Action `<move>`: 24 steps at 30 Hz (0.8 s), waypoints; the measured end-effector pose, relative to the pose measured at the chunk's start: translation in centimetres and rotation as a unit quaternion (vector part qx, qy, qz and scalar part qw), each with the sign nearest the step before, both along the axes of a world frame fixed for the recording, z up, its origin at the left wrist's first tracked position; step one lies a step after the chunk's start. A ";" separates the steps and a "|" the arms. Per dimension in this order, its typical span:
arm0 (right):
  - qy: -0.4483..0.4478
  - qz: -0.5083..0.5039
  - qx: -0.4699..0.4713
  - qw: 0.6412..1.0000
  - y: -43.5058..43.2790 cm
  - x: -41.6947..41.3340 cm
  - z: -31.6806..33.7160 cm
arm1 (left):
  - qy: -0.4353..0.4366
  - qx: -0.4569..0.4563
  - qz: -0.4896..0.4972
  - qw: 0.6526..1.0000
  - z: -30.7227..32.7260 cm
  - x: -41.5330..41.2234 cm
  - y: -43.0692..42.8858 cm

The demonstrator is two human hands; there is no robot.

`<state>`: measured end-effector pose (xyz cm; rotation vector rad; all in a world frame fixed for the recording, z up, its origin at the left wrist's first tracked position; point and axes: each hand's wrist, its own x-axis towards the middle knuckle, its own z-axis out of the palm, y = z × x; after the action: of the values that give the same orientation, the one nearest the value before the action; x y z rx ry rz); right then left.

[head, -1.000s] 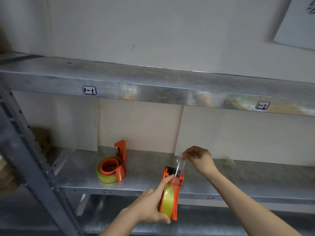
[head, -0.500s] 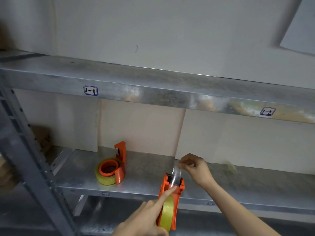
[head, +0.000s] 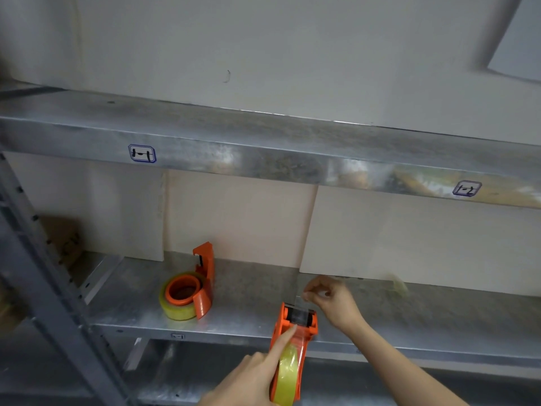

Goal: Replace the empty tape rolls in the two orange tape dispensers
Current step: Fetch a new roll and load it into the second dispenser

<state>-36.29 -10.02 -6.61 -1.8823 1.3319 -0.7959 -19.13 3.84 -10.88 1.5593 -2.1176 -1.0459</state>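
While the left hand (head: pixel 251 376) holds an orange plastic tape dispenser (head: pixel 295 341) on edge just in front of the lower galvanized metal shelf (head: pixel 409 323), its grip is clamped round the dispenser body. The index finger is stretched forward along the top, with its tip pressing the tape down just behind the cutter end. A yellowish translucent tape roll (head: pixel 288 376) sits loaded in this dispenser, close to the bottom edge of the view.

The right hand (head: pixel 330 303) is above the shelf, just beyond the cutter. Its grip is pinched together on a clear tape strip (head: pixel 298 301) that runs from the cutter up to the fingertips. The strip is thin and hard to trace.

A second orange plastic tape dispenser (head: pixel 205 285) lies on its side on the shelf, to the left and well apart from the hands. It also carries a yellowish tape roll (head: pixel 178 310), on an orange hub, and its cutter end points toward the back wall.

An upper metal shelf (head: pixel 263 153) has two small blue-outlined labels on its front lip. A grey perforated upright post (head: pixel 44 288) stands at the left.
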 end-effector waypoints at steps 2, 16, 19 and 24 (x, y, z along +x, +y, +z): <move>-0.001 -0.003 0.003 1.000 -0.1 0.0 -0.2 | 0.006 0.003 0.001 1.000 0.3 0.0 0.1; -0.001 -0.004 0.005 1.000 -0.5 0.0 -1.1 | 0.004 -0.002 0.009 1.000 -0.4 0.4 0.0; -0.004 -0.010 0.005 1.000 -0.7 0.2 -1.0 | -0.020 0.003 0.014 1.000 -0.5 0.4 -0.1; -0.001 -0.009 0.002 1.000 -0.9 0.7 -0.9 | -0.022 0.036 0.014 0.999 -0.2 0.4 -0.3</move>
<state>-35.55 -10.97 -7.52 -1.8684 1.3507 -0.8020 -18.71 3.52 -11.12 1.6550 -2.1007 -1.1005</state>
